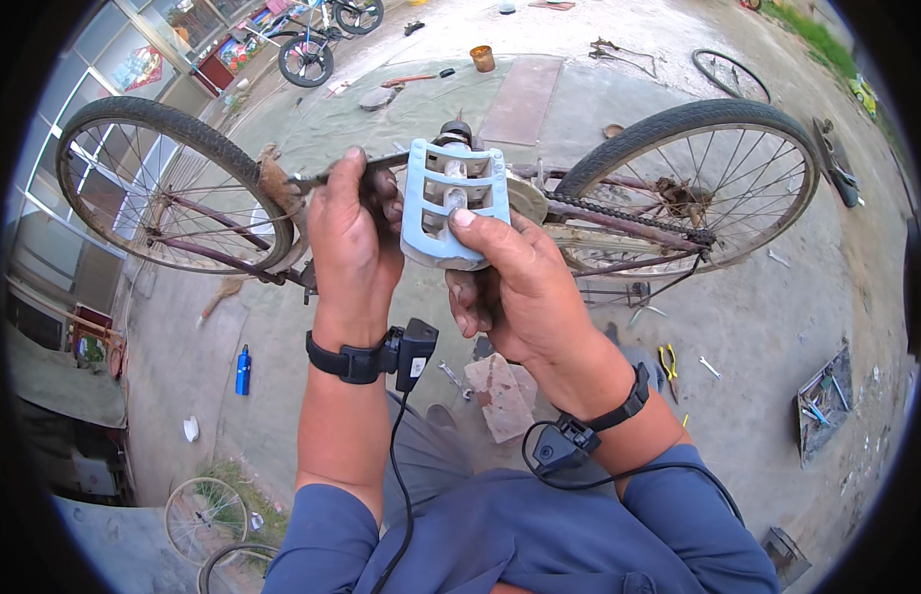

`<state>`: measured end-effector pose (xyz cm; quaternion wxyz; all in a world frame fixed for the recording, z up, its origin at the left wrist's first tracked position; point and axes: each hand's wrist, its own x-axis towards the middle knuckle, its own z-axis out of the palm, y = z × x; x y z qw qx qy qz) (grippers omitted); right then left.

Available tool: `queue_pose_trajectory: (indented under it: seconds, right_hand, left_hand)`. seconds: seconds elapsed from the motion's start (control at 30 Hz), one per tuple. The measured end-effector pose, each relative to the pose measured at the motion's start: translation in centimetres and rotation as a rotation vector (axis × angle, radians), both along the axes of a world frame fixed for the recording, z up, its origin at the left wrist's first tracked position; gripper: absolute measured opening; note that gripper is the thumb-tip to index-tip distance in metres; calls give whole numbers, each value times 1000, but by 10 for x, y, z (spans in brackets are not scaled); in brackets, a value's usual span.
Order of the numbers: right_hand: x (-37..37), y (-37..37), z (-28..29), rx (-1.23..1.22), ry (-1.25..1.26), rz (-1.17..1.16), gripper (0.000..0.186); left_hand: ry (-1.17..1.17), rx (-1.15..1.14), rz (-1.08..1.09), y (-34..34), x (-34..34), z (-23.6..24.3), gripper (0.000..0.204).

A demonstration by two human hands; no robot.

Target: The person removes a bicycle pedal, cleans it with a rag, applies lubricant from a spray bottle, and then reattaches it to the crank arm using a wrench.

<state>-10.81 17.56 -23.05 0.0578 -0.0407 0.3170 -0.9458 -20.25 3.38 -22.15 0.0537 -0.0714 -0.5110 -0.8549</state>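
My right hand [525, 272] grips a pale blue-grey bicycle pedal [455, 182], its thumb on the pedal's near right side and its fingers curled beneath. My left hand [349, 233] is closed just left of the pedal. A dark flat bar [389, 161] runs between its thumb and curled fingers toward the pedal's far end; the fingers hide part of it, so its kind is unclear. Behind my hands stands a bicycle, with a spoked front wheel [173, 188] at left and a rear wheel [693, 188] at right. A chain [629, 223] leads to the rear hub.
Yellow-handled pliers [668, 368], a small wrench [711, 367] and a tray of tools [824, 408] lie at right. A flat stone slab [502, 396] lies near my feet. A blue bottle [243, 370] stands at left, a brown tin [482, 58] farther off.
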Motion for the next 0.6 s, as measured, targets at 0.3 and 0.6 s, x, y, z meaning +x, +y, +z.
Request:
queue_pose_trajectory:
  seconds: [0.3,0.6]
  right_hand:
    - [1,12,2,130,-31,15,36]
    - [5,44,17,508,-4,8,42]
  left_hand:
    - [-50,65,40,0,6,9,24]
    - [-56,39,139,-74,33,-44,19]
